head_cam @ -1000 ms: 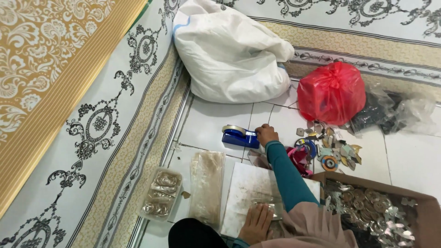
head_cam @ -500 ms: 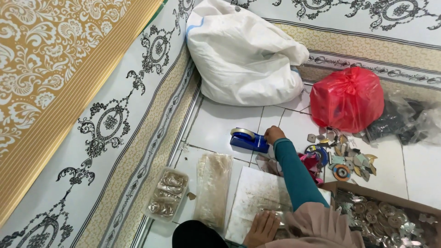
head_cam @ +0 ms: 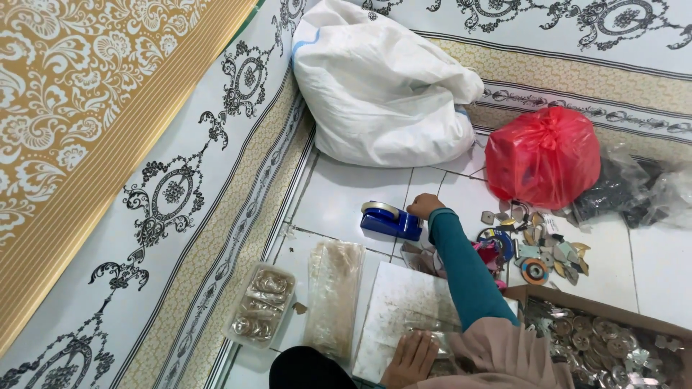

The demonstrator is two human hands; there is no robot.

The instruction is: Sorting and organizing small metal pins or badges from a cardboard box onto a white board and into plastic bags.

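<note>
Here the right hand (head_cam: 424, 206), at the end of a teal sleeve, reaches out across the white tiled floor (head_cam: 339, 198) to a blue plastic tape dispenser (head_cam: 390, 220) that sits just beyond a pale, speckled flat board (head_cam: 393, 313); the fingers curl at the dispenser's right end, touching it, though whether they grip it or pinch the tape I cannot tell. The left hand (head_cam: 411, 358) lies flat on the near part of the board, fingers spread and loosely straight over something small and clear, seemingly pressing it down so it stays put. The dispenser stands within arm's reach, probably so one hand can fetch tape while the other keeps hold. To the left lie a stack of clear plastic sleeves (head_cam: 333, 292) and a clear plastic tray of round shiny pieces (head_cam: 261, 305). On the right, a brown cardboard box of silvery metal trinkets (head_cam: 613, 346) sits close by, with loose colourful charms (head_cam: 537, 248) scattered near a knotted red plastic bag (head_cam: 542, 157) and a large white sack (head_cam: 382, 90).
</note>
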